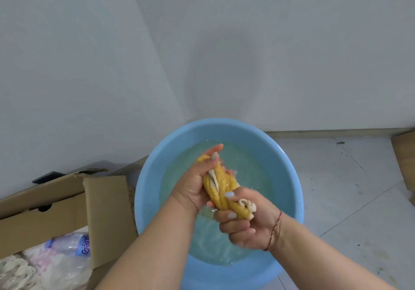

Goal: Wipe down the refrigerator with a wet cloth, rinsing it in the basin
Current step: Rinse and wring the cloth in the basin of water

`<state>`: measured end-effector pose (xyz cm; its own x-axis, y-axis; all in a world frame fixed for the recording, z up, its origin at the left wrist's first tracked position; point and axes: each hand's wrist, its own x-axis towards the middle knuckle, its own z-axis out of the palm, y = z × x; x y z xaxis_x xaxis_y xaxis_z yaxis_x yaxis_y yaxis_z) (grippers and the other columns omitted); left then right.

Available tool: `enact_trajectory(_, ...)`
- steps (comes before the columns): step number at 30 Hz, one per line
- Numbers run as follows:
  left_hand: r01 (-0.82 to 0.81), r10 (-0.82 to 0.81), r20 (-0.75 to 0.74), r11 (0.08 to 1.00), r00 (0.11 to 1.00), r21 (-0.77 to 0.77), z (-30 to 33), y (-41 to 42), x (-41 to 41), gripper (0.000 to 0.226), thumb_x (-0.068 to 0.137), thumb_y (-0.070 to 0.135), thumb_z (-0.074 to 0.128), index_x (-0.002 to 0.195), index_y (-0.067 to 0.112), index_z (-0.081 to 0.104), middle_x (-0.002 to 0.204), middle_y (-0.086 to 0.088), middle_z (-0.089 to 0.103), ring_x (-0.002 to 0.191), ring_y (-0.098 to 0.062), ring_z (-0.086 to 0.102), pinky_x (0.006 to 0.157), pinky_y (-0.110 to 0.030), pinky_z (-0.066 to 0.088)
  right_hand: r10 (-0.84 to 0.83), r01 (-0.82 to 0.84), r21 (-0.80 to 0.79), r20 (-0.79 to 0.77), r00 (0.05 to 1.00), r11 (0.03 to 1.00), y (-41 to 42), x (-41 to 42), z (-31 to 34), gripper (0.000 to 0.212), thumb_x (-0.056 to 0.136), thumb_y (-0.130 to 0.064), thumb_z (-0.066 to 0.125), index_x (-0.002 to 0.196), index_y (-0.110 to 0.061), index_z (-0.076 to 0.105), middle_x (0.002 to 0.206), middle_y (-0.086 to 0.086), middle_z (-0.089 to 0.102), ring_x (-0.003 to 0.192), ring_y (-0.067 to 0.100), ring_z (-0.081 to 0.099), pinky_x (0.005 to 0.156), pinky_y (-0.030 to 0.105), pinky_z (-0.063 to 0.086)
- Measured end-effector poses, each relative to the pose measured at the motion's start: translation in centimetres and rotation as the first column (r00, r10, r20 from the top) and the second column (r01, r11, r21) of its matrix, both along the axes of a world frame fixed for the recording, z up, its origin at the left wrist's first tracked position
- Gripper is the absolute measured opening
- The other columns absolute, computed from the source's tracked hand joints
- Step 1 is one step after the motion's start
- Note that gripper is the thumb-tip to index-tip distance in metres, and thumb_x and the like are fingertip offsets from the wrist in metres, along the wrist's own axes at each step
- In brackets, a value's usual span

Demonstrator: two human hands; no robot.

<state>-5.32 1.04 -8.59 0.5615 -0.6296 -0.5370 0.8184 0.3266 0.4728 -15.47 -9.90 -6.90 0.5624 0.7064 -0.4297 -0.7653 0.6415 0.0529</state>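
Note:
A yellow cloth with white edging [221, 188] is twisted into a tight rope above a light blue plastic basin [289, 177] that holds water. My left hand [195, 179] grips the upper end of the cloth. My right hand [249, 224] grips the lower end, fingers curled round it, a red string on that wrist. Both hands are over the middle of the basin, just above the water. No refrigerator is in view.
The basin stands on a pale tiled floor [348, 188] in a corner of white walls [224, 43]. An open cardboard box [67, 209] with a plastic bottle [74, 245] and fabric lies at the left. Another cardboard piece [404, 157] is at the right edge.

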Motion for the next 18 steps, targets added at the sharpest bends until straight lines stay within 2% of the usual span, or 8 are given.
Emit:
enact_trajectory(1,0.046,-0.053,0.048,0.989,0.997,0.138,0.3,-0.1,0.3,0.044,0.065,0.015,0.085,0.103,0.017,0.065,0.066,-0.005,0.055,0.057,-0.019,0.062,0.059,-0.031,0.056,0.08,-0.072,-0.276,0.018,0.997,0.958,-0.3,0.2,0.1,0.028,0.067,-0.017,0.073,0.087,-0.005,0.057,0.057,0.003,0.042,0.037,0.009,0.034,0.032,0.014,0.026)
enact_trajectory(2,0.068,-0.094,0.092,0.964,0.991,0.256,0.3,-0.1,0.4,0.032,0.07,0.011,0.08,0.098,0.016,0.064,0.066,-0.006,0.055,0.055,-0.018,0.061,0.057,-0.029,0.055,0.174,-0.138,-0.54,0.016,0.985,0.83,-0.3,0.5,0.2,0.024,0.069,-0.016,0.072,0.08,-0.008,0.053,0.056,0.002,0.041,0.036,0.009,0.033,0.034,0.014,0.024)
enact_trajectory(4,0.052,-0.13,0.166,0.912,0.977,0.407,-0.3,-0.2,0.4,0.017,0.079,0.005,0.073,0.089,0.016,0.064,0.07,-0.006,0.057,0.059,-0.018,0.057,0.06,-0.029,0.052,0.411,-0.203,-0.899,-0.029,0.911,0.387,0.1,1.7,0.0,0.025,0.077,-0.017,0.073,0.074,-0.012,0.048,0.057,0.002,0.046,0.039,0.012,0.038,0.038,0.018,0.028)
enact_trajectory(6,-0.01,-0.118,0.216,0.858,0.969,0.514,-1.5,-0.6,0.0,0.014,0.085,0.005,0.07,0.085,0.017,0.063,0.072,-0.005,0.056,0.064,-0.019,0.052,0.063,-0.031,0.048,0.667,-0.089,-0.988,-0.152,0.729,-0.128,0.7,3.0,-0.6,0.012,0.086,-0.023,0.063,0.088,-0.015,0.055,0.075,0.003,0.059,0.059,0.019,0.057,0.051,0.025,0.041)
enact_trajectory(8,-0.117,-0.021,0.215,0.784,0.976,0.609,-3.0,-1.2,-0.5,0.014,0.087,0.007,0.069,0.082,0.017,0.06,0.076,-0.007,0.056,0.068,-0.021,0.052,0.068,-0.036,0.05,0.77,0.142,-0.884,-0.297,0.565,-0.445,1.2,3.5,-2.0,0.025,0.09,-0.024,0.049,0.113,-0.017,0.053,0.102,0.004,0.064,0.089,0.025,0.064,0.067,0.028,0.044)
enact_trajectory(11,-0.256,0.199,0.165,0.632,0.966,0.731,-5.1,-1.9,-1.1,0.017,0.088,0.01,0.068,0.079,0.016,0.055,0.082,-0.013,0.058,0.073,-0.025,0.056,0.078,-0.046,0.055,0.706,0.184,-0.8,-0.365,0.606,-0.571,1.0,3.1,-3.5,0.032,0.087,-0.024,0.049,0.119,-0.021,0.046,0.105,0.0,0.065,0.094,0.027,0.065,0.068,0.028,0.041)
enact_trajectory(14,-0.255,0.325,0.071,0.57,0.943,0.781,-5.5,-2.3,-1.6,0.018,0.088,0.018,0.069,0.087,0.01,0.053,0.08,-0.015,0.056,0.071,-0.026,0.056,0.07,-0.043,0.052,0.697,0.31,-0.697,-0.376,0.611,-0.647,1.5,2.3,-4.4,0.042,0.084,-0.016,0.055,0.122,-0.02,0.039,0.108,0.001,0.062,0.099,0.026,0.061,0.066,0.029,0.038)
enact_trajectory(18,-0.04,0.176,-0.197,0.835,0.965,0.55,-3.4,-2.3,-1.1,0.027,0.079,0.018,0.076,0.081,0.008,0.052,0.071,-0.013,0.049,0.061,-0.025,0.053,0.06,-0.034,0.048,0.612,0.234,-0.762,-0.255,0.749,-0.604,1.9,1.1,-4.8,0.04,0.082,-0.032,0.057,0.117,-0.029,0.038,0.095,-0.004,0.061,0.085,0.025,0.06,0.061,0.028,0.038)
